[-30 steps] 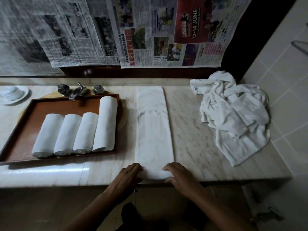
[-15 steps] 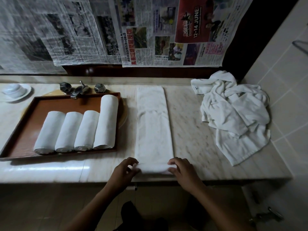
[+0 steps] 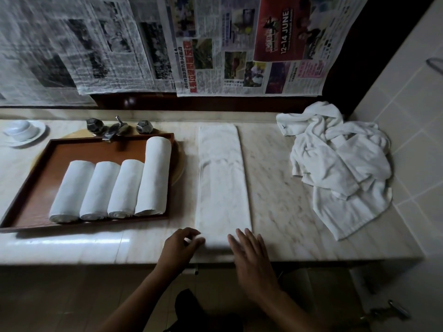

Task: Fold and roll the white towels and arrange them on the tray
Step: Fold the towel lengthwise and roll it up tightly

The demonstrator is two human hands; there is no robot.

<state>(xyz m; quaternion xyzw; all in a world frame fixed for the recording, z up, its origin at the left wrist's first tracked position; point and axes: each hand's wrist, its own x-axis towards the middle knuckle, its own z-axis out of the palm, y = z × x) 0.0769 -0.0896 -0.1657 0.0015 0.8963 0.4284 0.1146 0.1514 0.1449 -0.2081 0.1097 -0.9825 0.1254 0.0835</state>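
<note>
White terry lies as a long folded towel (image 3: pixel 223 178) on the marble counter (image 3: pixel 275 188), between the tray (image 3: pixel 72 152) holding four rolled towels (image 3: pixel 100 190) and a loose heap of towels (image 3: pixel 340 164). Half a second ago both hands pinched its near end; now the left hand (image 3: pixel 182 245) still nips the blurred roll's left end with curled fingers, while the right hand (image 3: pixel 249 255) has opened, fingers straight over the right end. Bare marble flanks both long edges, wider on the heap's side, and the roll sits just inside the counter's front edge.
</note>
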